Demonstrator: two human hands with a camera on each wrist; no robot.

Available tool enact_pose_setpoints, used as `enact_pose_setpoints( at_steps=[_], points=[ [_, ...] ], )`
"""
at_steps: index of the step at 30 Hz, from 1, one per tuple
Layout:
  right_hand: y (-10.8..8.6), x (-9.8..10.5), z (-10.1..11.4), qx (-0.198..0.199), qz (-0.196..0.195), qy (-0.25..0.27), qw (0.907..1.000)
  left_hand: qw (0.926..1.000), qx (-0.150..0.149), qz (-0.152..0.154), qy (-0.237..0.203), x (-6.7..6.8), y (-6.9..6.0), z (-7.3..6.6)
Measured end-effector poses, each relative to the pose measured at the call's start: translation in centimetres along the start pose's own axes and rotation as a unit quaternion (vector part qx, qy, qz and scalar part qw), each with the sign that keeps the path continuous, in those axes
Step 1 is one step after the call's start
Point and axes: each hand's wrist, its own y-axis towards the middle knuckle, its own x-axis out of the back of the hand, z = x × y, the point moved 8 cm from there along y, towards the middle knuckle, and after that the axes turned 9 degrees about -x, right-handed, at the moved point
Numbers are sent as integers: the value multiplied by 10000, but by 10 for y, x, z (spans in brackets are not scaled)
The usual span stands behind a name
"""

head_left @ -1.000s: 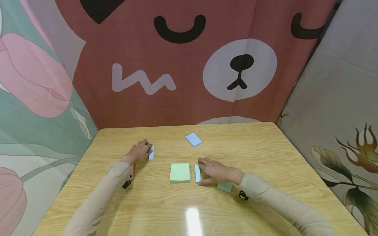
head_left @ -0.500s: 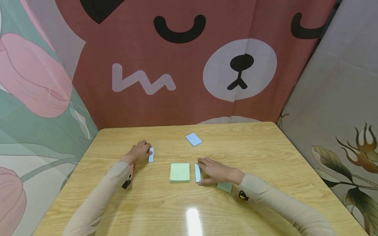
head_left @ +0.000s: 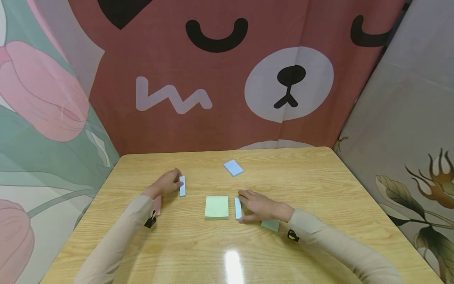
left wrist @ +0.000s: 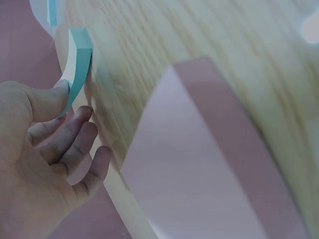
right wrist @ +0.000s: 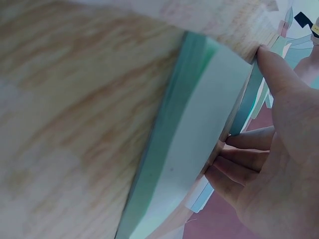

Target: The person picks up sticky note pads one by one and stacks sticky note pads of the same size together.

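Note:
My left hand [head_left: 166, 183] pinches a narrow blue sticky note pad [head_left: 182, 190] at the left of the table. In the left wrist view, the thumb presses the face of this pad [left wrist: 81, 57], with fingertips behind it. My right hand [head_left: 261, 205] spans another narrow blue sticky note pad [head_left: 238, 208] near the middle. Its thumb lies at the near end and its index finger at the far end; the right wrist view shows this pad [right wrist: 247, 102] between them. A square green sticky note pad [head_left: 217, 207] lies just left of it.
A blue pad [head_left: 233, 168] lies turned at an angle farther back. Beneath the right wrist sits a green pad [head_left: 271, 225], partly hidden. A pink pad [head_left: 157, 205] lies by the left wrist, partly covered by the sleeve. Printed cloth [head_left: 227, 130] hangs behind the table.
The left hand has shifted the narrow blue pad slightly toward me, and its fingers cover less of it. More of the pink pad shows. The right hand holds its place.

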Motion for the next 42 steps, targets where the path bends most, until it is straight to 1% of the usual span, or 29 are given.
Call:
enact_pose_setpoints(
  at_steps=[3, 6, 9, 12, 19, 25, 28, 34, 42],
  points=[
    [0, 2, 0, -3, 9, 17, 10000, 9997, -145, -75, -188, 2, 0, -2],
    [-1, 3, 1, -16, 13, 26, 10000, 9994, -281, -103, -164, 2, 2, -3],
    [-1, 3, 1, -43, 31, 11, 10000, 9994, -316, -71, -105, 1, 3, -5],
    [-1, 3, 1, -55, 48, 13, 10000, 9996, -267, -40, -125, 1, 3, -7],
    [0, 1, 0, -68, 65, -17, 10000, 9985, -97, -166, -521, 5, 2, -4],
    [1, 0, -1, -68, 58, -34, 10000, 9977, -152, -193, -628, 8, 2, -5],
    [0, 0, 0, -32, 36, -38, 10000, 9972, -134, -230, -693, 10, 1, -6],
    [0, 1, 2, -1, -2, -43, 10000, 9964, -191, -421, -707, 15, 0, -13],
    [-1, 3, 3, 25, -28, -44, 10000, 9916, -330, -772, -982, 19, 2, -23]
  ],
)
